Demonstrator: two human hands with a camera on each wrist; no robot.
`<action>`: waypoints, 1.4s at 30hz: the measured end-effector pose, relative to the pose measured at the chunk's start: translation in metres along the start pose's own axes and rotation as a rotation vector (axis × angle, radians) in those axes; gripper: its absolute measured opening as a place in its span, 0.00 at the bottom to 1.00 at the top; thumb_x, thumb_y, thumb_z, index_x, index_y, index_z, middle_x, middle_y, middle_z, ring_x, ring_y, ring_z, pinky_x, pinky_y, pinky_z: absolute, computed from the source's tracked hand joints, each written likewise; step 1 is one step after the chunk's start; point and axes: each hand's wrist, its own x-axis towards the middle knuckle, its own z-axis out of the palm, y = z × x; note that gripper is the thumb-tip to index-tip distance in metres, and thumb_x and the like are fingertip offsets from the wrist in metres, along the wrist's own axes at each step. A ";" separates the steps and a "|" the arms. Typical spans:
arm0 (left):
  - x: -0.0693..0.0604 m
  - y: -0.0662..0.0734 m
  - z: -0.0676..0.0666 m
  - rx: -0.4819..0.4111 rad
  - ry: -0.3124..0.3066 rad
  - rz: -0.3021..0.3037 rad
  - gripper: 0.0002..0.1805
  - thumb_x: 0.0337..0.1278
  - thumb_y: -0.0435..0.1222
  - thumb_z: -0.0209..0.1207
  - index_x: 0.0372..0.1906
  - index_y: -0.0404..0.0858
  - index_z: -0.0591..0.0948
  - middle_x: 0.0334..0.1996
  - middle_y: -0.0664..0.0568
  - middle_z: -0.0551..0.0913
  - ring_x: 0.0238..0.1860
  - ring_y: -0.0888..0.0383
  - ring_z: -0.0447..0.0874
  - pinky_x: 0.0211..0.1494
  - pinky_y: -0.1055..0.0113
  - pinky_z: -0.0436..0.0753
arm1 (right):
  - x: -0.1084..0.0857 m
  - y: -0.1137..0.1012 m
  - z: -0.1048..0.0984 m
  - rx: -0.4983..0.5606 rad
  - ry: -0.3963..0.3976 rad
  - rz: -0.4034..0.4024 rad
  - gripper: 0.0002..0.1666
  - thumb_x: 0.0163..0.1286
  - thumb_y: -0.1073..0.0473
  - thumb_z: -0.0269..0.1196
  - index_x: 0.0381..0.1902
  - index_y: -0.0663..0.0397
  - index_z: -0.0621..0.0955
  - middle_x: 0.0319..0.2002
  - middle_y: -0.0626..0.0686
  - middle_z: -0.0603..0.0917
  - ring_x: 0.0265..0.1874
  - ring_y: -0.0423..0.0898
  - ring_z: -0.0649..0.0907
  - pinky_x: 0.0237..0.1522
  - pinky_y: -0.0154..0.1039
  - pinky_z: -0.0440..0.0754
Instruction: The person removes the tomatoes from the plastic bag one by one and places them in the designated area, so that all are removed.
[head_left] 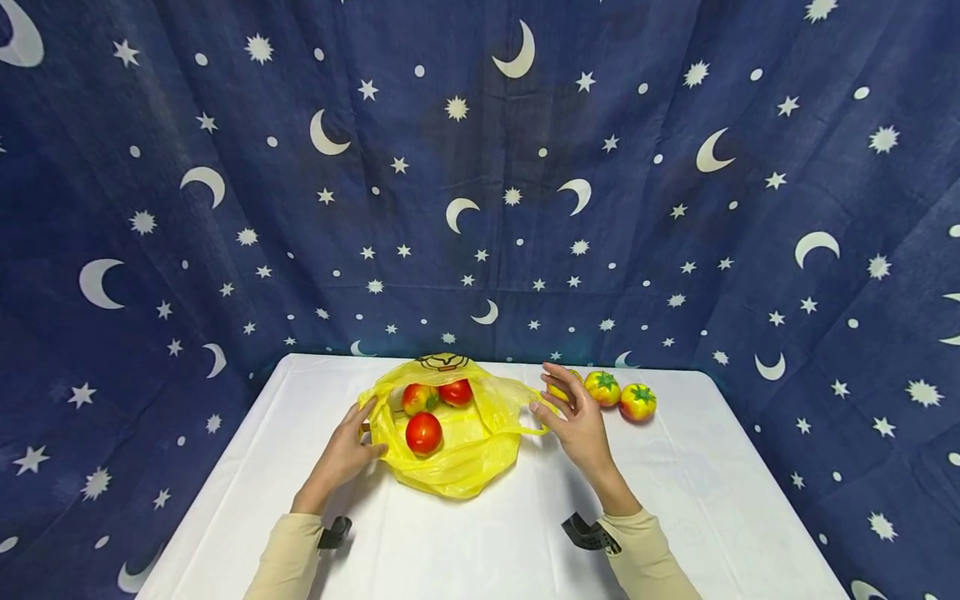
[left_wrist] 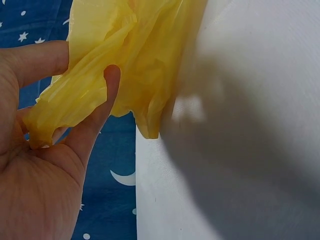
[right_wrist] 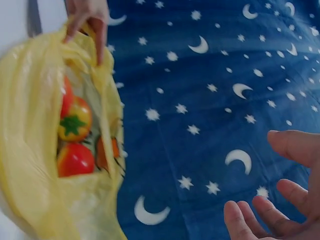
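A yellow plastic bag (head_left: 491, 454) lies on the table with its mouth spread wide. Inside it are a red tomato (head_left: 423, 434), a red-and-yellow tomato (head_left: 420, 401) and another red tomato (head_left: 456, 392). My left hand (head_left: 345, 450) holds the bag's left edge; in the left wrist view the yellow handle (left_wrist: 75, 102) runs between thumb and fingers. Beside the bag's right handle loop (head_left: 534, 431) is my right hand (head_left: 583, 429), fingers spread. The right wrist view shows that hand (right_wrist: 295, 205) holding nothing, apart from the bag.
Behind and right of my right hand sit a red-and-yellow tomato (head_left: 637, 403) and a second one (head_left: 602, 389); a third (head_left: 557, 392) is partly covered by the fingers. A white cloth covers the table (head_left: 720, 500). A blue star-and-moon curtain (head_left: 480, 167) surrounds it.
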 end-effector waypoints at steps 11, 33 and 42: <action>0.001 0.000 0.003 0.001 0.001 0.019 0.48 0.48 0.30 0.68 0.76 0.37 0.59 0.74 0.37 0.58 0.58 0.40 0.78 0.60 0.47 0.79 | -0.003 0.023 0.037 -0.007 -0.102 0.091 0.36 0.59 0.67 0.70 0.66 0.57 0.72 0.65 0.61 0.73 0.65 0.59 0.74 0.64 0.51 0.75; -0.002 -0.003 0.002 0.024 0.020 0.021 0.48 0.48 0.31 0.68 0.76 0.36 0.59 0.74 0.35 0.57 0.58 0.38 0.78 0.60 0.46 0.78 | -0.010 0.075 0.098 0.004 -0.270 0.232 0.37 0.62 0.65 0.68 0.69 0.56 0.69 0.69 0.61 0.70 0.67 0.63 0.71 0.67 0.58 0.72; -0.001 -0.002 0.001 0.009 0.001 0.013 0.48 0.49 0.30 0.68 0.76 0.37 0.58 0.74 0.37 0.57 0.59 0.39 0.77 0.63 0.45 0.77 | -0.006 0.088 0.116 -0.087 -0.297 0.216 0.37 0.61 0.64 0.70 0.67 0.55 0.71 0.68 0.63 0.71 0.65 0.62 0.73 0.64 0.51 0.77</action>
